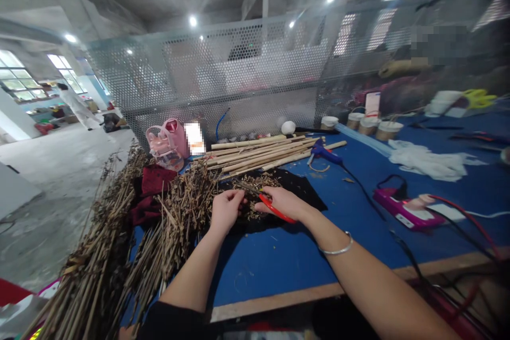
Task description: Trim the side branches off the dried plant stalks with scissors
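Loads of stalks at 8 o'clock look uncut, I'd say. Your left hand has its grip pinched, can't tell on what; right hand is wrapped round the scissors. Clippings already litter the cloth at 12.

I have stalks at the left of the table, and to their right a sheet with clippings on it. Sticks lie behind that, a glue gun by their right end. Farther right I see a power strip, with tubs behind it.
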The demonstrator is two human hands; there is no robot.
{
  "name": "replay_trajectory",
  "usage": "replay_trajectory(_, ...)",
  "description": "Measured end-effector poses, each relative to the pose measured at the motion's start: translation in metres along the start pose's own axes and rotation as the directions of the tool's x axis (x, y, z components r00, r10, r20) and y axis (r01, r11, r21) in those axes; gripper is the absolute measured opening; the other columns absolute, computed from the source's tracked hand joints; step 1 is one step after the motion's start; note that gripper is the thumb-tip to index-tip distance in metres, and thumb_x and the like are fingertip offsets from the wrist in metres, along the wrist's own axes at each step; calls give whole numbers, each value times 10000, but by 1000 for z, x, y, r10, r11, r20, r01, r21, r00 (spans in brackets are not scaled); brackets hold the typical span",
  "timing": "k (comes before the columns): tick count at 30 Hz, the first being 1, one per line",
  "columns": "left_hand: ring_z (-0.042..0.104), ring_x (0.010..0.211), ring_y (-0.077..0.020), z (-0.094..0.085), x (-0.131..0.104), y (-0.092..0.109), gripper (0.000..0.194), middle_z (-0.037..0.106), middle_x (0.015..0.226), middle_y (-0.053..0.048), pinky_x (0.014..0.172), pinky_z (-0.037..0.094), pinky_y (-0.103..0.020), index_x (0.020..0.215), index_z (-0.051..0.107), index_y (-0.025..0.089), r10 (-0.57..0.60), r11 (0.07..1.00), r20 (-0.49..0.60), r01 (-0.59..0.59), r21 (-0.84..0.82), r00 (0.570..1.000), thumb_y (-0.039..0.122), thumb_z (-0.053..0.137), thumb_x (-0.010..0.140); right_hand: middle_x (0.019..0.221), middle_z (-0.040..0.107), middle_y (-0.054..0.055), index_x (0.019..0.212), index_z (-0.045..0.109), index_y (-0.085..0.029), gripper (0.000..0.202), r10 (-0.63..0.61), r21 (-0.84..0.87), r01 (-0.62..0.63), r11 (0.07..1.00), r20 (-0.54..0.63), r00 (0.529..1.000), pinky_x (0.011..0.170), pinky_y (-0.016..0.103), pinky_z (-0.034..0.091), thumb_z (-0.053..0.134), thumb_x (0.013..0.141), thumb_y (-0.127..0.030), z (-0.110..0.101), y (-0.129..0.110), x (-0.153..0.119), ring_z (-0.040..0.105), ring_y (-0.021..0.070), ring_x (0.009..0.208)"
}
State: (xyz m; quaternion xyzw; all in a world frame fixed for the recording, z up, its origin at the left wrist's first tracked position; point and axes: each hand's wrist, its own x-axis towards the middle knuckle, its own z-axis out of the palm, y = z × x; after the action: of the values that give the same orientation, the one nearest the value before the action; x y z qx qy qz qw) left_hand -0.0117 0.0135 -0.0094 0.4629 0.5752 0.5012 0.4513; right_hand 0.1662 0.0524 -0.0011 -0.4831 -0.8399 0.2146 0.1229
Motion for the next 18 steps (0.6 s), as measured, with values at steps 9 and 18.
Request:
replay_trajectory(9, 448, 428, -80, -1, 5, -6, 250, 613, 582, -32, 384, 362, -181, 672, 657, 134, 10, 998, -39, -7, 69, 999, 371, 580, 686, 613, 558, 6, 689, 559, -167, 507, 65, 69, -70, 995, 74, 995, 467, 191, 305, 517, 647, -670, -4, -1, 1, 468, 113, 546)
replay_trajectory(18, 445, 430, -75, -1, 6, -8, 287, 617, 607, -36, 388, 360, -174, 710, 647, 129, 40, 999, -58, -38, 29, 998, 403, 564, 698, 722, 600, 29, 799, 508, -198, 475, 5, -46, -4, 999, 28, 1000, 507, 209, 316, 486, 684, -659, 1, 0, 0, 522, 139, 601)
